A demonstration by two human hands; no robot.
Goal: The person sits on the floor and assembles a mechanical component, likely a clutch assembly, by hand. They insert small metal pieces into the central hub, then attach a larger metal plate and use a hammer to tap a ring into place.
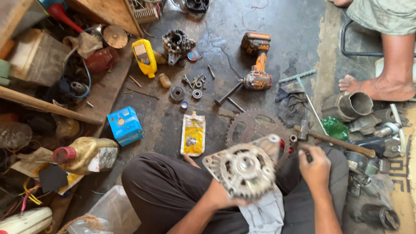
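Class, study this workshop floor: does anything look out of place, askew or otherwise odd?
Small bolts and ring-shaped bearings lie scattered loose on the dark concrete floor. The orange cordless drill lies on its side. The left hand props the grey metal alternator housing tilted over the lap.

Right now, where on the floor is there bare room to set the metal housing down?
Bare concrete lies between the cordless drill and the upper wall, and between the blue box and yellow pouch. Crowded: bolts and bearings, and the right side near the hammer.

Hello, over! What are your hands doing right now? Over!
Left hand grips metal alternator housing on the lap. Right hand closed beside it; contents unclear. Sprocket and hammer on floor ahead.
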